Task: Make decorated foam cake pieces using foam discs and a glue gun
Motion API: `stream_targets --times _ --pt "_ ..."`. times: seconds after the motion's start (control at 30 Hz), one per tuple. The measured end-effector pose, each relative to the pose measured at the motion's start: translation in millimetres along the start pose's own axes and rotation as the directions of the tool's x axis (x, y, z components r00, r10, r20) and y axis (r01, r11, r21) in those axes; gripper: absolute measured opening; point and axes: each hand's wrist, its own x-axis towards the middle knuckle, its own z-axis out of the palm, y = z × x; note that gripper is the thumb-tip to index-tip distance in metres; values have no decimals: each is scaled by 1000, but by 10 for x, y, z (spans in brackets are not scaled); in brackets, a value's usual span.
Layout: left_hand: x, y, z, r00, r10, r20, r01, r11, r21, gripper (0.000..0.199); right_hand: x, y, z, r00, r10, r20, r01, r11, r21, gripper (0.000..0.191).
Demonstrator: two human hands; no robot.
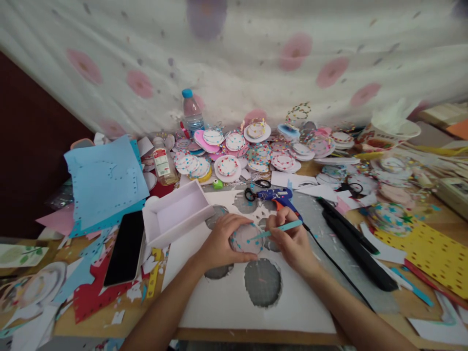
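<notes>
My left hand (228, 241) grips a small round disc (241, 239) between thumb and fingers, and blue and red dots run around the disc's edge. In my right hand (288, 236) is a slim light-blue stick (281, 227), pinched in the fingers, its pointed end over the disc. I cannot make out whether the tip touches it. Under both hands lies a white sheet (226, 312) with several round holes cut through it. Just beyond the right hand rests a blue glue gun (276, 195) with an orange trigger.
An open white box (179, 214) and a black phone (125, 248) lie left. At the back stand many decorated discs (227, 166), a water bottle (192, 112) and a paper cup (389, 129). A long black tool (351, 243) and a yellow dotted sheet (427, 253) are right.
</notes>
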Motion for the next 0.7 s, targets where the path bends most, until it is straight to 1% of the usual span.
stream_targets --times 0.13,0.3,0.7 --pt "10 13 -12 1000 -6 12 5 1000 15 74 -27 -2 13 1000 5 15 -4 996 -86 24" --pt "7 16 -7 1000 -12 14 11 1000 25 73 -27 -30 43 1000 8 17 -6 993 -115 25" --pt "8 22 -16 999 -13 39 12 999 39 69 -44 -26 70 998 -32 60 42 985 -168 24"
